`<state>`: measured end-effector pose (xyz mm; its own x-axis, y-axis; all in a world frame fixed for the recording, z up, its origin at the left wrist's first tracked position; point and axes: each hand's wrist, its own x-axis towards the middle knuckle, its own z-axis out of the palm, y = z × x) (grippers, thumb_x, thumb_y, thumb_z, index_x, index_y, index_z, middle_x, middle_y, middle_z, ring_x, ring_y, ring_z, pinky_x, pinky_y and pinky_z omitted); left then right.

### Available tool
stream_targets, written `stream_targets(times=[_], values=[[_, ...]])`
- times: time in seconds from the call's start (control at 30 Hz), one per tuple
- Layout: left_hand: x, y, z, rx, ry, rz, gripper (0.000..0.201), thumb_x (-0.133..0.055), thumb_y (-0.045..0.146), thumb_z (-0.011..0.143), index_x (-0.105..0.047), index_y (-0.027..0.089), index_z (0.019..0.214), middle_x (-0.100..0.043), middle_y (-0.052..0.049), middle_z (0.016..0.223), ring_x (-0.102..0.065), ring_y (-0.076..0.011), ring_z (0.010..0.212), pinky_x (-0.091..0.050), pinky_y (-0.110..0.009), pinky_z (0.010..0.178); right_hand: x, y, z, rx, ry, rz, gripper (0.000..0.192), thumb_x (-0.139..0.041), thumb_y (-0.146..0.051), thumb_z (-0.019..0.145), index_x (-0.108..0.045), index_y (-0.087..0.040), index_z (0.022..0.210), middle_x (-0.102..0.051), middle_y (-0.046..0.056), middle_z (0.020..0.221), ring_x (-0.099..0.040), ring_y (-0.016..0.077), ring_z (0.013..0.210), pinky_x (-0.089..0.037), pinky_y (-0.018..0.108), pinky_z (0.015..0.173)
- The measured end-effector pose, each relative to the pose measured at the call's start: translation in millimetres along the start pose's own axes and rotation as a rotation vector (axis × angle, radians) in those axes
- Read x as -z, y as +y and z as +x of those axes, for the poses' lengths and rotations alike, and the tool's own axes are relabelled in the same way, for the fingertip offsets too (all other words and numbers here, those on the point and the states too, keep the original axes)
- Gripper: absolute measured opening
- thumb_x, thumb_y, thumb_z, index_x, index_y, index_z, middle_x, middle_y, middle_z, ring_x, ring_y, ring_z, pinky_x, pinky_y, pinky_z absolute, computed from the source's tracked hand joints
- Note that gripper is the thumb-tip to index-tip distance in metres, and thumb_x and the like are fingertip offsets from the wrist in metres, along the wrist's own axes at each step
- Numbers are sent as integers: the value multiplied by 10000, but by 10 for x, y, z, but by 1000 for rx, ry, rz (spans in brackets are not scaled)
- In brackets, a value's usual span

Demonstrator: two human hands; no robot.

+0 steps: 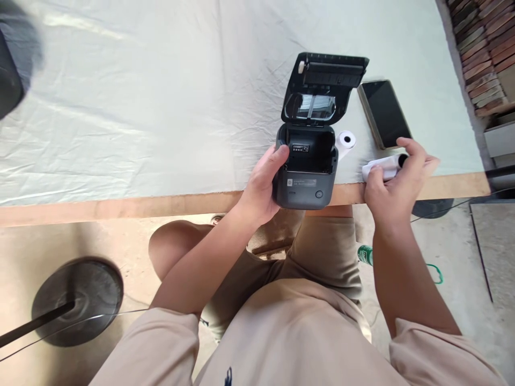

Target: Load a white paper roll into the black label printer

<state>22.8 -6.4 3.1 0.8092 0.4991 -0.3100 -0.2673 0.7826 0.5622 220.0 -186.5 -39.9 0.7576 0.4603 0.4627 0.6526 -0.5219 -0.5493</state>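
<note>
My left hand (265,185) grips the left side of a small black portable printer (306,187), thumb on its rim. The printer's lid (325,86) stands raised, and the paper bay inside looks bare. At the table's front edge, my right hand (396,187) has its thumb and fingers around a white paper roll (386,165) with a dark core end. Another white paper roll (346,142) lies just right of the printer, partly hidden behind it. Beyond my right hand lies a dark-screened phone (385,113).
A pale wrinkled cloth (161,107) covers the table, whose wooden edge (181,203) shows in front. A dark object (10,75) sits at the far left. Below are a round black stand base (92,300) and a green can (365,254). Bricks (483,53) are stacked at right.
</note>
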Motion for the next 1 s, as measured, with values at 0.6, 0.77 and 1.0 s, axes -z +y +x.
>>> stream_targets(times=[0.6, 0.77, 1.0], values=[[-21, 2, 2, 10, -2, 31, 323, -764, 531, 1007, -763, 234, 1136, -863, -42, 1219, -753, -360, 1459, -711, -489, 1165, 24, -161, -79, -69, -54, 208, 359, -714, -436, 883, -666, -289, 1207, -794, 65, 1159, -762, 268, 989, -635, 474, 872], [-5, 1, -3, 10, -10, 38, 368, -765, 570, 1006, -769, 239, 1167, -865, -42, 1234, -769, -356, 1434, -723, -476, 1141, 9, -105, -50, -51, -47, 159, 413, -730, -491, 838, -690, -280, 1191, -751, 59, 1175, -735, 302, 1107, -611, 594, 1051], [3, -4, -2, 19, -7, 37, 349, -750, 550, 1015, -772, 250, 1192, -861, -37, 1244, -751, -351, 1463, -713, -486, 1161, -29, -124, 22, -29, 65, 270, 532, -853, -470, 729, -676, -278, 1192, -663, 48, 1039, -664, 272, 955, -592, 556, 969]])
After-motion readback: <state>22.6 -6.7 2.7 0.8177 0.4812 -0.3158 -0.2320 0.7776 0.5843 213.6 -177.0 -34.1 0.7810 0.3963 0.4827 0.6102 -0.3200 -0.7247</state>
